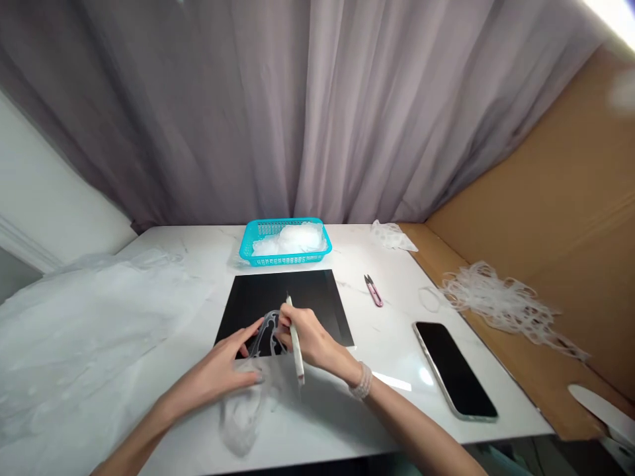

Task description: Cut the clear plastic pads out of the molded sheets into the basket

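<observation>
The left hand (213, 370) lies open with its fingers spread, the fingertips on a clear lacy film (266, 325) where it crosses the near edge of a black mat (278, 297), apparently pinning it so it cannot slide. The right hand (307, 334) is closed around a white pen (296, 344), fingers together on the barrel, directly over the film; whether they touch the film as well, I cannot tell. The film lies partly on the mat, with its lower part trailing onto the marble table (387, 264) toward the person. The black surface probably sits beneath it so the pale, see-through shape shows up.

Just past the mat stands a blue basket (284, 259) holding a white mound (290, 239) — close enough, it seems, for easy reach. To the right lie pink snips (374, 291) and a phone (454, 370), both beside the mat but not touching it. A heap of lacy scraps (501, 304) sits on cardboard (560, 198), well apart from the hands, seemingly kept out of the way
</observation>
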Demonstrator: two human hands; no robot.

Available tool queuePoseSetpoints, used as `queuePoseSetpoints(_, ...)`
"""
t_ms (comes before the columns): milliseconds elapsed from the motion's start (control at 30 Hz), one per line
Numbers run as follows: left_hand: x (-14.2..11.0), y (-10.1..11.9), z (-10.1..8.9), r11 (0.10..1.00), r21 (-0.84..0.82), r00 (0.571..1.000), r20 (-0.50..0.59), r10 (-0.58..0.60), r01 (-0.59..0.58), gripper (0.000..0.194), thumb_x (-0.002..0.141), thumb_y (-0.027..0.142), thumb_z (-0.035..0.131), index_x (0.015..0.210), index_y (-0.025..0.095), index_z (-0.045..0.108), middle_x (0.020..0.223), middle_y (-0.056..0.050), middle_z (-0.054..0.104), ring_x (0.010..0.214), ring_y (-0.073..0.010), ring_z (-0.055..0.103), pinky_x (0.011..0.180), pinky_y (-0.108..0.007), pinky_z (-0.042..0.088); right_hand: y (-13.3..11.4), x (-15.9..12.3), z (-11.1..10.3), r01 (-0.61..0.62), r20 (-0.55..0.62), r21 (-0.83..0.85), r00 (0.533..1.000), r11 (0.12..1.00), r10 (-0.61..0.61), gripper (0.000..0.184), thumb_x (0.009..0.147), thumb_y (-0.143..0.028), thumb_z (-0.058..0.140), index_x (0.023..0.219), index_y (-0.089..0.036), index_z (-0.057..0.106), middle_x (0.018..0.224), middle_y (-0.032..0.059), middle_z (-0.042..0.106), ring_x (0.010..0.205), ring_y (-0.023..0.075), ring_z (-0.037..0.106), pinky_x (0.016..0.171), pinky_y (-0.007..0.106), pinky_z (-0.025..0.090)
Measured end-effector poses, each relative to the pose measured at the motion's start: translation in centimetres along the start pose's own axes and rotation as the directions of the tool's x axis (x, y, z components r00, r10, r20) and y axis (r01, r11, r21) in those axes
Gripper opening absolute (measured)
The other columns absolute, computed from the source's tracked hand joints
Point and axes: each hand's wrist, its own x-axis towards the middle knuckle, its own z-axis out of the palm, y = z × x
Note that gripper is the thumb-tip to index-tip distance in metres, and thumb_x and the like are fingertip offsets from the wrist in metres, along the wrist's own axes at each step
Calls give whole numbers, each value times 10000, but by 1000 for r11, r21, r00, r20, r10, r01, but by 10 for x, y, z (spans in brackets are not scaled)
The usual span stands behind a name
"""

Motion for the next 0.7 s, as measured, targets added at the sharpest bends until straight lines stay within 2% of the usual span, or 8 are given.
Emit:
queuePoseSetpoints(67, -7, 7, 12, 997, -77, 1000, 2, -7, 7, 830, 672, 368, 766, 1453, 329, 486, 1006, -35, 696, 877, -276, 657, 786, -381, 550, -20, -1, -6, 5, -79, 254, 997, 967, 15, 293, 855, -169, 541, 771, -249, 272, 730, -61, 504, 595, 108, 517, 558, 234, 392)
queuePoseSetpoints(167, -2, 27, 22, 968, -247, 998, 57, -35, 48, 453, 762, 397, 658, 1183, 236, 706, 935, -70, 722, 800, -283, 668, 694, -380, 549, -42, -9, -15, 41, -263, 435, 961, 900, 83, 323, 882, -277, 564, 781, -257, 258, 882, -4, 610, 673, 141, 635, 594, 265, 490)
queuePoseSetpoints(233, 5, 45, 23, 947, -321, 999, 42, -14, 26, 378, 811, 411, 595, 1080, 190, 739, 889, -85, 729, 757, -273, 680, 652, -365, 550, -49, -20, -18, 39, -333, 397, 937, 917, 104, 312, 882, -304, 572, 784, -261, 279, 892, 23, 629, 815, 193, 679, 625, 281, 517)
queuePoseSetpoints(333, 15, 75, 19, 932, -353, 992, -114, 47, -84, 433, 800, 380, 640, 1186, 191, 696, 1042, -92, 744, 937, -295, 703, 780, -358, 572, -46, -42, -16, 7, -324, 268, 942, 963, 83, 343, 788, -268, 682, 793, -258, 339, 832, 16, 616, 1009, 244, 650, 710, 296, 522)
queuePoseSetpoints(400, 18, 96, 16, 938, -322, 991, -88, 104, -127, 509, 807, 383, 657, 1292, 231, 639, 1149, -80, 733, 988, -303, 708, 807, -355, 585, -40, -56, -15, -47, -304, 249, 945, 967, 124, 373, 729, -231, 714, 782, -254, 345, 768, -22, 584, 854, 211, 658, 675, 284, 510)
queuePoseSetpoints(500, 15, 116, 15, 929, -325, 975, 68, 212, -179, 600, 839, 428, 658, 1416, 318, 532, 1344, -48, 651, 1136, -307, 668, 908, -360, 580, -31, -72, -21, -103, -363, 309, 906, 945, 218, 365, 714, -224, 684, 742, -247, 321, 698, -62, 534, 601, 132, 572, 558, 248, 465)
queuePoseSetpoints(600, 8, 117, 14, 903, -369, 948, 139, 286, -218, 685, 848, 445, 672, 1483, 400, 419, 1506, 5, 502, 1273, -296, 581, 1042, -385, 509, -25, -86, -43, -83, -476, 331, 845, 940, 243, 395, 703, -274, 695, 717, -246, 302, 687, -63, 508, 575, 120, 551, 539, 245, 464)
queuePoseSetpoints(700, 4, 101, 12, 912, -335, 945, 142, 296, -235, 648, 858, 456, 657, 1464, 452, 427, 1538, 40, 452, 1298, -311, 557, 1054, -422, 503, -20, -102, -88, -124, -595, 207, 771, 970, 225, 357, 757, -307, 635, 735, -253, 283, 716, -47, 551, 608, 136, 606, 597, 275, 510)
